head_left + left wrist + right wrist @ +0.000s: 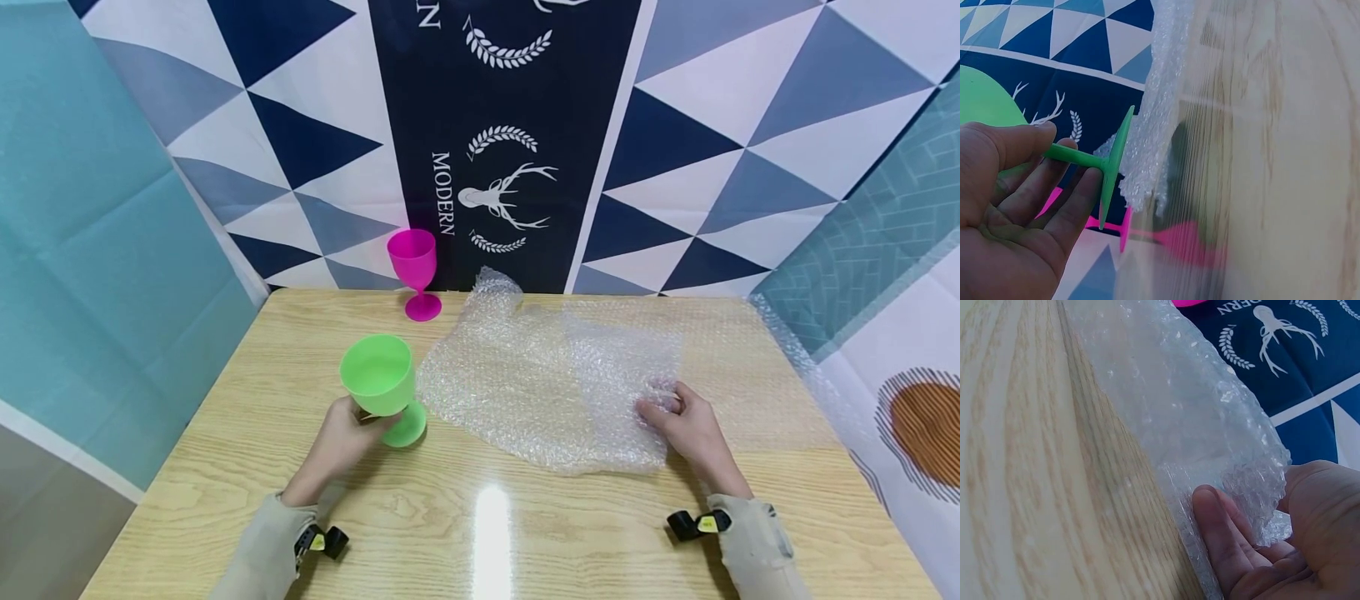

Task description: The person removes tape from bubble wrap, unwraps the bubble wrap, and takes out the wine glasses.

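In the head view my left hand (347, 440) grips a light green plastic goblet (378, 375) by its stem, the bowl tilted and its mouth facing up. The left wrist view shows fingers and thumb round the thin stem, with the round foot (1116, 167) apart from the tabletop. On the right, my right hand (690, 425) pinches the edge of a clear bubble wrap sheet (517, 375), folded over near the fingers. In the right wrist view the bubble wrap (1166, 381) bunches between thumb and fingers. Behind the green goblet a magenta goblet (414, 260) stands upright.
The wooden table (420, 525) ends at a patterned cloth backdrop (322, 150) with triangles and a deer print. Another flat stretch of bubble wrap (757, 375) covers the table's right side and hangs past its edge. A bright light reflection lies near the front middle.
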Demonstrator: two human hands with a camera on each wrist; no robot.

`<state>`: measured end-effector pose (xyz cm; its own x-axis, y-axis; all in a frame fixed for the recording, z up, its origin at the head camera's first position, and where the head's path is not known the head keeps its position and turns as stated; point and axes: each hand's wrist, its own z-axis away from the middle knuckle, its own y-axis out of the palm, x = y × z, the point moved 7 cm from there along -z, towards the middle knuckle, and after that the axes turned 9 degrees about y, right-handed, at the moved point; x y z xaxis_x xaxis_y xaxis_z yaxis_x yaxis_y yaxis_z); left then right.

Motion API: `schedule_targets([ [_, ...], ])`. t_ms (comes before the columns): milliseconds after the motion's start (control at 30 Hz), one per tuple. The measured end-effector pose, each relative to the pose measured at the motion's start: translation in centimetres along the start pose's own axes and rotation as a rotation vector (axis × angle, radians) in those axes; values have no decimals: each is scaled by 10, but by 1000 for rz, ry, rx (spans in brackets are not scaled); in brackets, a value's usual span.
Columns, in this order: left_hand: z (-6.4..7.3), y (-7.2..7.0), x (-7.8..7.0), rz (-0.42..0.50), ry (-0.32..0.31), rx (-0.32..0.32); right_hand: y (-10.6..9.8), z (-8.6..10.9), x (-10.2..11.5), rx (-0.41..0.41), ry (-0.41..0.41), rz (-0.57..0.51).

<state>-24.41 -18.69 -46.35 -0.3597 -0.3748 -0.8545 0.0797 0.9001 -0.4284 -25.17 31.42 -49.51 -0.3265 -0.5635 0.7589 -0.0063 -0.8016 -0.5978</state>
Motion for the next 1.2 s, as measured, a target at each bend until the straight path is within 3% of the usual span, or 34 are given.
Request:
schedule_targets([
  [200,-1,-5,3,-12,-22,-11,0,1,0,1,10,11],
  [533,-5,-10,5,-39,-2,-9,-1,3,6,-22,-11,73],
  [900,-6,-13,2,-48,9,-14,-7,9,26,57,-98,73],
  [1200,-8,-16,7,-53,-2,-17,-4,7,30,185,-141,93],
])
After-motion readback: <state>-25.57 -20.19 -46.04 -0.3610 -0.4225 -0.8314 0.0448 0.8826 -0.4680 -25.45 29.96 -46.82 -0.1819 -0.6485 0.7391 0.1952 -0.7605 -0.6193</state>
